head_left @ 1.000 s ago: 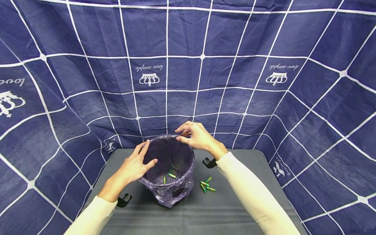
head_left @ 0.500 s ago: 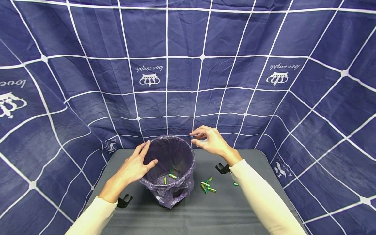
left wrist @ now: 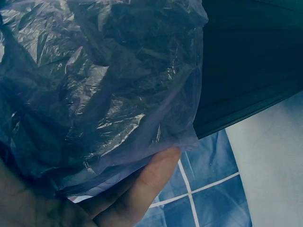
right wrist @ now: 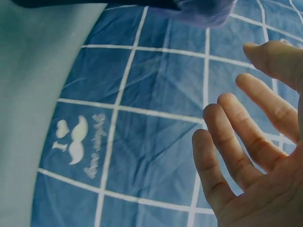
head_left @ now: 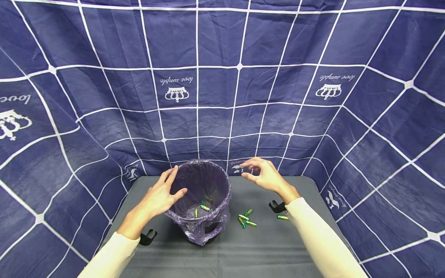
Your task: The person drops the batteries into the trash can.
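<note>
Bin (head_left: 199,200) on grey table (head_left: 278,251), blue grid cloth (head_left: 222,96) behind; left hand (head_left: 158,197) flat against liner, right hand (head_left: 265,175) relaxed, empty.

We see the right hand (head_left: 265,177) has left the bin (head_left: 201,200) rim, which it touched a second ago, and moved rightward; it now hovers above the table (head_left: 278,247), fingers loosely spread and clear of the bag (left wrist: 94,85). With the arm shifted, one more battery (head_left: 282,217) shows by the right sleeve (head_left: 320,239).
</note>
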`<state>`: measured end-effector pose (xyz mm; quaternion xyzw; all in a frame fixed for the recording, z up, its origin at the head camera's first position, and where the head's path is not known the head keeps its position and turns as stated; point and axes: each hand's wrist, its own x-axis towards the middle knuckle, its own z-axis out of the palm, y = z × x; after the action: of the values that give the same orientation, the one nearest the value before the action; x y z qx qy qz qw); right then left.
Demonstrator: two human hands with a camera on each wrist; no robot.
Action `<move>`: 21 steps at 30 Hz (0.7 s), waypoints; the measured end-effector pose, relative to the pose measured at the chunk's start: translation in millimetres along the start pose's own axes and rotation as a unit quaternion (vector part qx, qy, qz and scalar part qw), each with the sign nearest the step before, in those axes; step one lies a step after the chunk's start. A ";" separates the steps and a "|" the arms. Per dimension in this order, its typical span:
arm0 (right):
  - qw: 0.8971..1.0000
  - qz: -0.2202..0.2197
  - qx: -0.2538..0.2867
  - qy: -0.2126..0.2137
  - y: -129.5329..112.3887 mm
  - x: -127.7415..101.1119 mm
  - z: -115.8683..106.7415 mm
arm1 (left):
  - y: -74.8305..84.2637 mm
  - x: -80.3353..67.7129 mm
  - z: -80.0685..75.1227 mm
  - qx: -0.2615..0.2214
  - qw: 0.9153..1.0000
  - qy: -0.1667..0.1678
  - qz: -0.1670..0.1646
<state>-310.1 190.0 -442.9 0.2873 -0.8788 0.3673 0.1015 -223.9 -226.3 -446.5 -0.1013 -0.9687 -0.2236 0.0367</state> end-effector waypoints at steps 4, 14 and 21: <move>1.000 0.018 0.009 -0.002 16.2 -13.8 1.8 | -0.6 -0.2 0.2 -0.002 1.000 0.001 0.000; 0.998 0.059 0.016 -0.005 53.2 -48.3 5.8 | -3.6 0.6 2.8 0.001 1.000 0.011 0.006; 0.997 0.081 0.000 -0.006 78.7 -74.0 10.8 | -3.1 0.7 2.7 -0.002 1.000 0.016 0.007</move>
<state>-295.1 258.7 -525.7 0.2171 -0.8997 0.3729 0.0658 -225.3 -227.7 -450.1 -0.1048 -0.9667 -0.2271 0.0540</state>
